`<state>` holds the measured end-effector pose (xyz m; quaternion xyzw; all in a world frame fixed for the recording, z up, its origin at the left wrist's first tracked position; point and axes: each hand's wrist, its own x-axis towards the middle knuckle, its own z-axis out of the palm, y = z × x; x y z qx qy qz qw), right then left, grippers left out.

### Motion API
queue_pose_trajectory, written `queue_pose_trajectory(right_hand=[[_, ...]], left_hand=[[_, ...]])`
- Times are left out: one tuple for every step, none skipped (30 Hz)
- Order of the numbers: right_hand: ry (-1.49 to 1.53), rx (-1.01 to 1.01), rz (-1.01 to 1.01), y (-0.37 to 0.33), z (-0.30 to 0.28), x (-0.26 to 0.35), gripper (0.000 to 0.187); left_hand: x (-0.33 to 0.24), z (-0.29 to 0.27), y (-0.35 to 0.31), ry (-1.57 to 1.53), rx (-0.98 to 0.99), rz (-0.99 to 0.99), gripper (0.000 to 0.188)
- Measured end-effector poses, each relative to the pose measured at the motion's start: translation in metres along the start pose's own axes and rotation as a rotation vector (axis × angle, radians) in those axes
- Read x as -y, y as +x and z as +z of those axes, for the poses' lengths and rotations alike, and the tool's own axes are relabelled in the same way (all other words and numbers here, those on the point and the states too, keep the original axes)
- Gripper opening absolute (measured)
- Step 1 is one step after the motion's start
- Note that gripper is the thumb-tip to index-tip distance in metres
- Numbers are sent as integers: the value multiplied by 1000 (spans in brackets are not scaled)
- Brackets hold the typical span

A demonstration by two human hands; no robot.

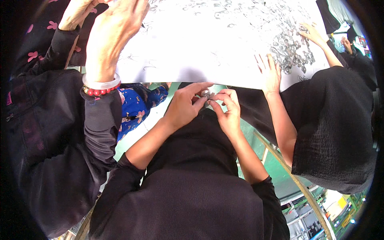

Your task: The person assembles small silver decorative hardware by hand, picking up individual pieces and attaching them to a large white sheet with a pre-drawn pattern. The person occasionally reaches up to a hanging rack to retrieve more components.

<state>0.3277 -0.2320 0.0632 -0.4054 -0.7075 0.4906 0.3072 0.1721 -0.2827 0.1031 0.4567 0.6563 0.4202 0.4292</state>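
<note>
My left hand and my right hand meet just below the near edge of the white table, above my lap. Thumbs and fingertips of both pinch a small grey part with a rounded, ring-like look. Its exact kind is too small to make out, and the fingers cover some of it. On the table's right side lies a pile of small dark grey ring-shaped parts, with more strewn along the far side.
At my left a co-worker's hand wears a white bangle and red beads. A co-worker on my right has one hand flat near the table edge and another at the pile. A brownish bar runs at lower right.
</note>
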Motion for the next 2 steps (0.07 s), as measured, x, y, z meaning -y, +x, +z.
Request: queue_pose_trajectory(right_hand=[[33, 32, 38, 3, -3, 0, 15], [6, 58, 42, 9, -7, -10, 11]], left_hand=[[2, 0, -3, -15, -25, -19, 42], [3, -2, -6, 0, -15, -65, 44]])
